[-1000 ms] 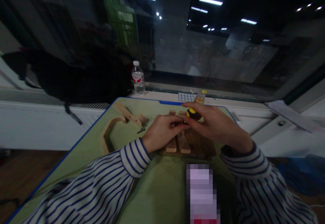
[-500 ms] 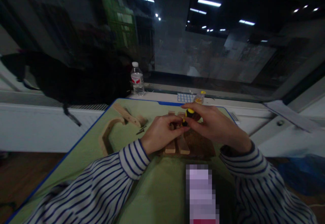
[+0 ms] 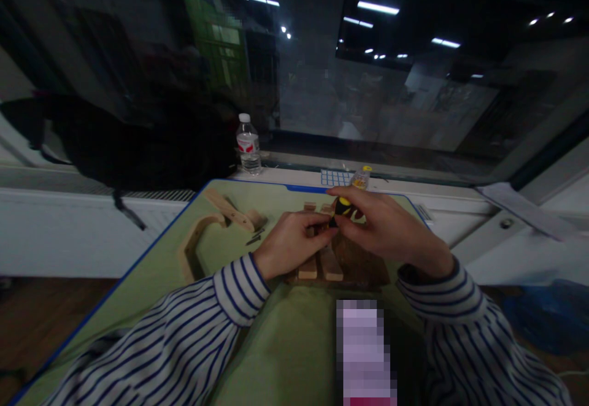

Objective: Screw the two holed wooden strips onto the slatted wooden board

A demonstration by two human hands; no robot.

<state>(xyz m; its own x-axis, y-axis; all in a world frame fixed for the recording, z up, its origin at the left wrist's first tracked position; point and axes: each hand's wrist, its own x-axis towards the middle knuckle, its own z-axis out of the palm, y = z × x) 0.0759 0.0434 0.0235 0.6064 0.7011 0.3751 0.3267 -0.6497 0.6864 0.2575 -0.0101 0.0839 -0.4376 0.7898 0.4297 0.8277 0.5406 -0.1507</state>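
Note:
My right hand (image 3: 391,228) is closed round the yellow and black handle of a screwdriver (image 3: 342,207), which leans over the work. Close to its lower end, my left hand (image 3: 288,240) pinches with thumb and fingertips; what lies between them is hidden. Under both hands, two light wooden strips (image 3: 307,270) lie side by side on a dark brown board (image 3: 363,262). The screwdriver's tip cannot be seen. Left of my left hand, a few dark screws (image 3: 254,238) rest on the green table (image 3: 257,338).
A curved wooden piece (image 3: 188,246) and a straight one with holes (image 3: 225,208) lie on the table's left. A water bottle (image 3: 249,148) and a small yellow-capped container (image 3: 361,177) stand on the sill behind. A blurred-out phone-shaped thing (image 3: 365,351) is at the front.
The screwdriver handle has turned a little in my right fingers and shows its black part more. My left hand keeps its pinch in about the same place. The view has shifted slightly.

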